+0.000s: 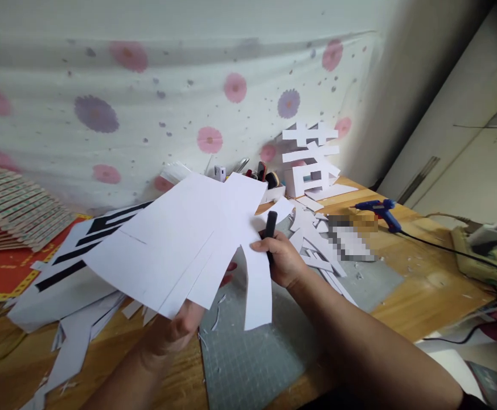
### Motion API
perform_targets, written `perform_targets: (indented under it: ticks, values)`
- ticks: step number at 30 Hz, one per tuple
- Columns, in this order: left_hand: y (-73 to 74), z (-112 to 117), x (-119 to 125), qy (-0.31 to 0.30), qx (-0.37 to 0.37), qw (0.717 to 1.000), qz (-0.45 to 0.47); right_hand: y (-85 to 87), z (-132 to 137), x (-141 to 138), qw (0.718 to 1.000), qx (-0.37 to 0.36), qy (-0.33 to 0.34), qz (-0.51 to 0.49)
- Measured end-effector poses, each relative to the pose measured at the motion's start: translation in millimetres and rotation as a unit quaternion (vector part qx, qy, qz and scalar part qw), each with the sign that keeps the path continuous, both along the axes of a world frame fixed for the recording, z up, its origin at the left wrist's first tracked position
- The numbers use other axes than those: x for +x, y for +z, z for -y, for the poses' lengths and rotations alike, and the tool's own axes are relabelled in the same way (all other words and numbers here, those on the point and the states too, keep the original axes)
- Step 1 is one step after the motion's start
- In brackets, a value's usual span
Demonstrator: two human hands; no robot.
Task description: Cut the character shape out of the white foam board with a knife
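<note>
A large white cardboard sheet [188, 233] with cut edges and thin drawn or cut lines is held up above the cutting mat. My left hand [184, 327] supports it from below, its fingers mostly hidden behind the sheet. My right hand [284, 259] is closed around a black-handled tool [271, 222] that stands nearly upright; its working end does not show. The right thumb touches the sheet's right side, beside a curved strip [257, 290] hanging down. Beneath lies the grey-green cutting mat [248, 364], with thin white shavings on it.
White offcuts [316, 245] are heaped right of the hands. A blue glue gun [378, 210] with a black cord rests on the wooden table [427, 273]. A white built-up character [310, 156] stands at the back. Patterned sheets [90, 239] and scraps lie left, near a slatted fan-like piece [13, 210].
</note>
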State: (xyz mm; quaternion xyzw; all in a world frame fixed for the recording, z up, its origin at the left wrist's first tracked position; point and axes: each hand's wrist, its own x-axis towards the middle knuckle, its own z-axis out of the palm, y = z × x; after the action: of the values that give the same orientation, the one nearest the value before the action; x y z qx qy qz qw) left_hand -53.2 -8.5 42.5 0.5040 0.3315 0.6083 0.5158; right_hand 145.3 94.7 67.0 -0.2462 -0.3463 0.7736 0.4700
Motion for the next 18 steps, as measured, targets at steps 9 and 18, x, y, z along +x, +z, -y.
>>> perform_targets:
  ticks: [9,18]
  values:
    - [7.6,2,17,0.144,-0.096,0.983,0.056,6.9,0,5,0.991,0.111,0.009,0.076]
    - [32.5,14,27,0.090,-0.010,0.987,0.132,12.2,-4,12,0.996,0.080,-0.045,0.008]
